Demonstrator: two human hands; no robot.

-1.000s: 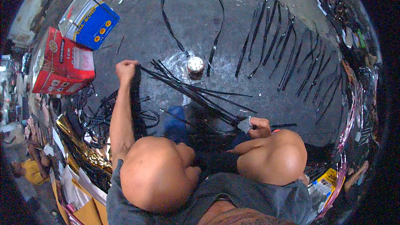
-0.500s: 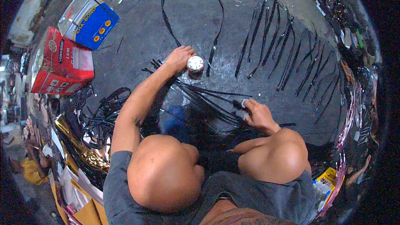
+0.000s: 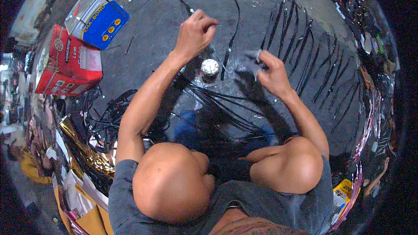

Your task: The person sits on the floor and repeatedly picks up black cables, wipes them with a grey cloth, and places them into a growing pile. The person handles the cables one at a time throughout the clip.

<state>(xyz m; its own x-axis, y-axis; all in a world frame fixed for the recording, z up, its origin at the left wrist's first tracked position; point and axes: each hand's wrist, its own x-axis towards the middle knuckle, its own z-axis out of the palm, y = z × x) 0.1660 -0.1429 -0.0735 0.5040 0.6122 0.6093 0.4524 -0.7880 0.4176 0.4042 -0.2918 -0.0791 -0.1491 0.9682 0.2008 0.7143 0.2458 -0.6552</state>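
Left hand (image 3: 195,32) pinches thin black strip (image 3: 229,48), upper centre; right hand (image 3: 266,72) fingers closed on brush (image 3: 257,56); strip likely light, floppy, best gripped at ends

Person's body only: grey short-sleeve T-shirt (image 3: 270,211) fills the frame from 5 to 7 o'clock, sleeve hems ending above the elbows. Forearms bare, no watch, no gloves on the left hand (image 3: 196,32) or right hand (image 3: 270,74). Both knees bare, at 6 o'clock. Thin orange band (image 3: 288,139) by the right knee; can't tell what it is.
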